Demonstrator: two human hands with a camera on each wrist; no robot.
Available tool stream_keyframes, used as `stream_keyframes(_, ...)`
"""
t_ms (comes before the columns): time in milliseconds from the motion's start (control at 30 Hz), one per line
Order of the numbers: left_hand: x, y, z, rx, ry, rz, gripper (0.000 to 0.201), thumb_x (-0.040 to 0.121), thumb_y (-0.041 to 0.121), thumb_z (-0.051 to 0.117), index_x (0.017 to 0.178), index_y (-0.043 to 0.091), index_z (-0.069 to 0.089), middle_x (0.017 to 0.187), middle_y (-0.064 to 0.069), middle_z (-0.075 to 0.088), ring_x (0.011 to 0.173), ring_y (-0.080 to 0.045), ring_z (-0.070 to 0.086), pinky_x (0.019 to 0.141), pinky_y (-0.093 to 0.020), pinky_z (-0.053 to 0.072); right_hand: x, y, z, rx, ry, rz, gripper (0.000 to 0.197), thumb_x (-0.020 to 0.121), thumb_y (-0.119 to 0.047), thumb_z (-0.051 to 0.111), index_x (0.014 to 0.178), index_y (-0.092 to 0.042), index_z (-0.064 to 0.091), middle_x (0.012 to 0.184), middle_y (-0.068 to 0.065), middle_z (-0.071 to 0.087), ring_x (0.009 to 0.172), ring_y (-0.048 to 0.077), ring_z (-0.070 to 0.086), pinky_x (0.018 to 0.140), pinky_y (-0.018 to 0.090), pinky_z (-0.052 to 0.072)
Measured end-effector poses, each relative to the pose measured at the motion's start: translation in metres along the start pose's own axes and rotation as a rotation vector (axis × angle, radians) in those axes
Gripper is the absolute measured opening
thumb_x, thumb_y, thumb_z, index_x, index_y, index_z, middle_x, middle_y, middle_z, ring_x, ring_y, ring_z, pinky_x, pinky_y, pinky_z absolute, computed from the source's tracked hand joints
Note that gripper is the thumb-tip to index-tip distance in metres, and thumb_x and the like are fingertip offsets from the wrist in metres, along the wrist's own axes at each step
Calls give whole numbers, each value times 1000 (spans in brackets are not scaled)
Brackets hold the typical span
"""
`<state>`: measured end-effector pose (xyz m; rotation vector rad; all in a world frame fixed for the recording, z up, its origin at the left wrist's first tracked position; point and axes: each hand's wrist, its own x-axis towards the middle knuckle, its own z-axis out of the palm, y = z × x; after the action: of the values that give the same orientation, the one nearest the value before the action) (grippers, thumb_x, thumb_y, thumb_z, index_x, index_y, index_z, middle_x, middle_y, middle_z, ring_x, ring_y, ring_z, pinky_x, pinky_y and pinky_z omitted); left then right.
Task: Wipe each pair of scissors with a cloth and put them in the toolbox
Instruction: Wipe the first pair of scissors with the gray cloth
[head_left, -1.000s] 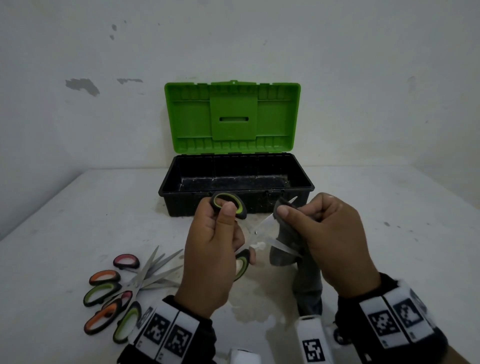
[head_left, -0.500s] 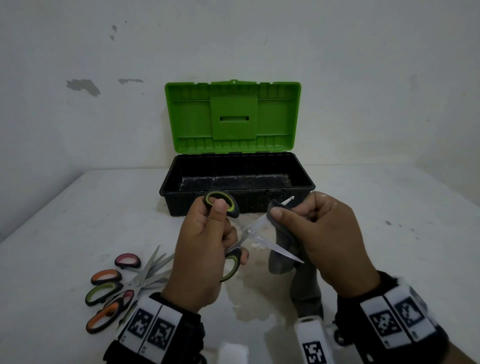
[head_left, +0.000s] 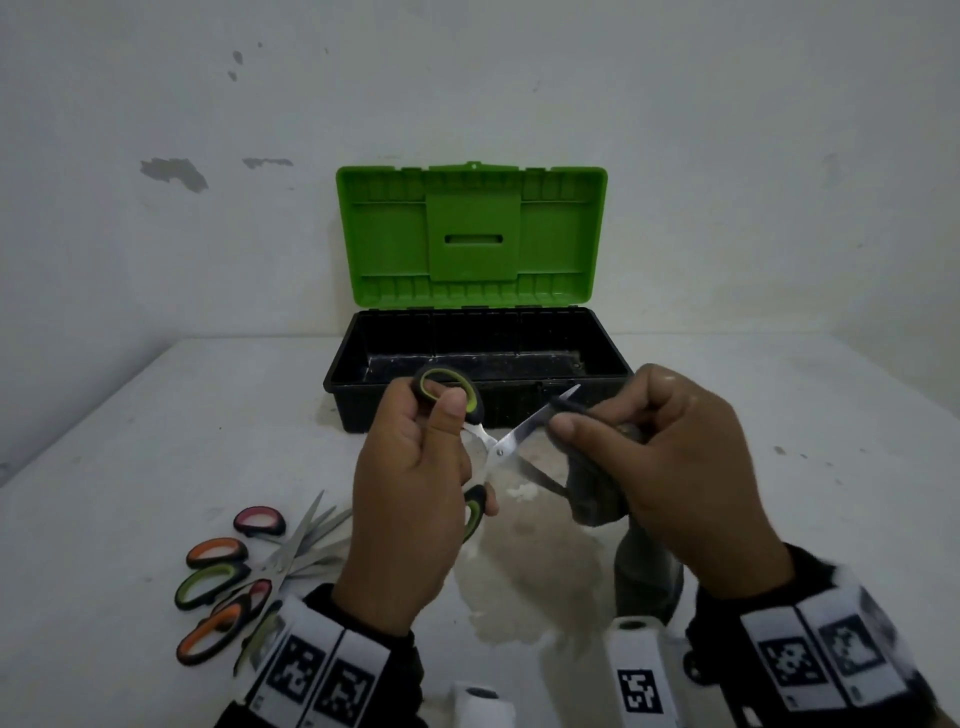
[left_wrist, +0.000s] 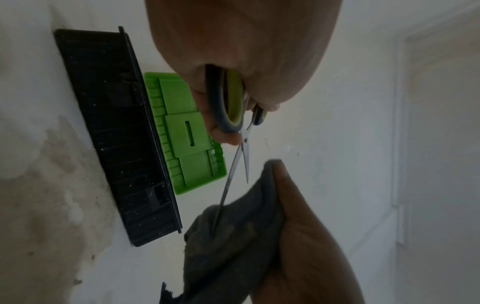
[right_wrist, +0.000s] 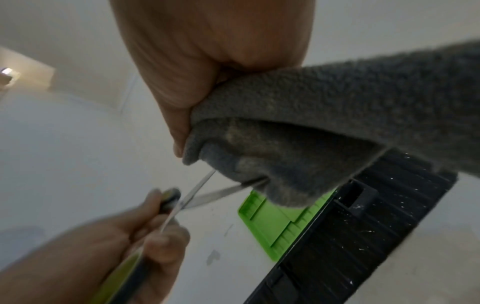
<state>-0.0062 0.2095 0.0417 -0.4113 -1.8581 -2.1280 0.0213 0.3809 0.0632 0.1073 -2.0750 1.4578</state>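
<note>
Left hand (head_left: 410, 499) fingers curled round green-handled scissors (head_left: 498, 452), right hand (head_left: 670, 467) fingers pinching grey cloth (right_wrist: 324, 131) on blade

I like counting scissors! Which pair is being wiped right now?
The black-and-green-handled scissors, blades open, held in the left hand. The other pairs lie piled on the table.

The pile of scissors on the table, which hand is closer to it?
Left. The left hand is right beside the pile of scissors; the right hand is farther off, past the left hand.
</note>
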Motion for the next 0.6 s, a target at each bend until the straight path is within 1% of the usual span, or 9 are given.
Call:
stream_keyframes(33,-2,1,2,45,-9,35,21,97,33,47,91,14,53,53,4,35,45,-12,35,43,-36,51,-2,0,6,-16,-31,-16,29,72,-18,86,67,-8,60,55,7,65,41,13,60,39,20,48)
stream_keyframes(133,-6,4,6,192,-18,153,20,97,32,45,91,14,51,53,4,45,40,-9,43,40,-35,52,-7,4,18,-118,-88,-63,29,73,-31,85,68,-18,60,61,0,67,48,17,63,43,35,53)
stream_keyframes(200,-8,5,6,245,-12,207,18,96,31,44,90,16,50,55,8,51,39,-7,48,39,-25,49,-8,7,22,-147,-104,-58,28,73,-34,85,69,-19,62,65,-2,68,54,16,64,49,38,55)
stream_keyframes(267,-8,4,4,283,-19,251,17,95,32,44,91,17,51,57,11,53,40,-6,51,38,-23,48,-5,7,22,-148,-58,-23,29,72,-34,85,67,-16,62,63,-2,68,56,14,65,53,35,55)
stream_keyframes(367,-11,2,4,333,-34,307,16,96,32,44,92,19,51,58,11,54,42,-6,53,39,-31,51,0,8,19,-176,9,33,33,72,-36,85,62,-14,62,60,-1,67,57,13,64,51,28,52)
stream_keyframes(467,-12,0,3,373,-30,389,11,100,34,46,91,28,48,64,10,57,45,-6,56,40,-20,47,-5,5,21,-90,-97,54,31,76,-33,83,59,-22,59,55,-2,65,46,9,60,44,19,43)
stream_keyframes(500,-12,-1,3,384,-39,413,9,99,35,47,91,31,47,66,7,58,47,-8,58,41,-20,47,-6,5,21,-70,-110,62,32,76,-33,83,59,-23,58,55,-1,66,45,8,59,44,19,43)
stream_keyframes(567,-11,-3,2,420,-68,453,9,96,37,45,90,32,47,65,3,58,50,-12,59,43,-23,48,-2,9,18,-70,-65,89,33,73,-33,85,59,-20,59,58,3,67,50,11,62,47,21,47)
stream_keyframes(600,-10,-5,2,440,-86,472,9,96,37,45,91,30,47,64,3,57,51,-11,58,44,-20,47,2,12,15,-74,-26,105,34,72,-33,86,59,-17,59,58,4,67,52,12,63,48,20,48)
